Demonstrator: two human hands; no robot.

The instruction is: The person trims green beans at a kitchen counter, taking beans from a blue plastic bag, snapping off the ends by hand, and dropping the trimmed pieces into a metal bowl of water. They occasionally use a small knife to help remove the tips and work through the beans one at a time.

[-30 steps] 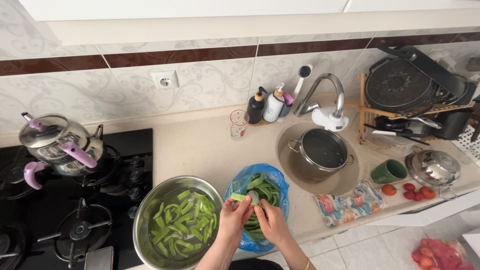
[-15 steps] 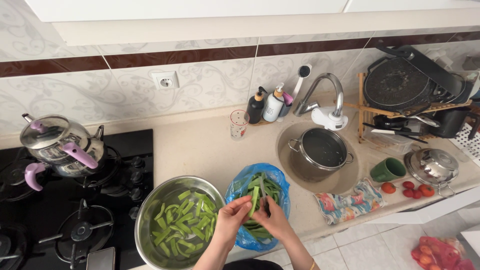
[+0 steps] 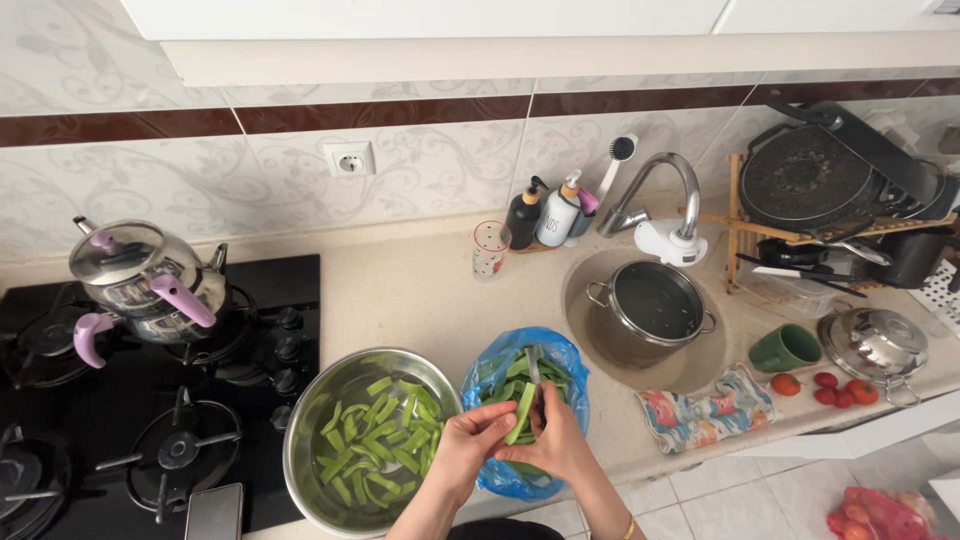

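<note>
Low in the middle of the frame the left hand (image 3: 468, 445) and right hand (image 3: 553, 447) meet over the blue bag (image 3: 570, 372); between them a flat green bean (image 3: 520, 412) now stands nearly upright, where a second ago it lay crosswise with a short piece jutting left; the left fingers (image 3: 497, 419) pinch its lower part, and the right fingers close on a small knife (image 3: 534, 366) whose blade rises beside the bean's upper end; that turn suggests, to my eye, the trimming has passed from the tip to the bean's side. Just left of the hands sits the steel bowl (image 3: 300, 440) with cut green pieces in it, touching the bag; its load looks unchanged. Further left the black hob (image 3: 250, 330) carries a stacked kettle (image 3: 140, 285) with lilac handles. Further back on the pale desk (image 3: 420, 290), the round sink (image 3: 600, 345) holds a pot (image 3: 655, 303); a green mug (image 3: 785, 348) and small tomatoes (image 3: 830, 385) lie at right.
</note>
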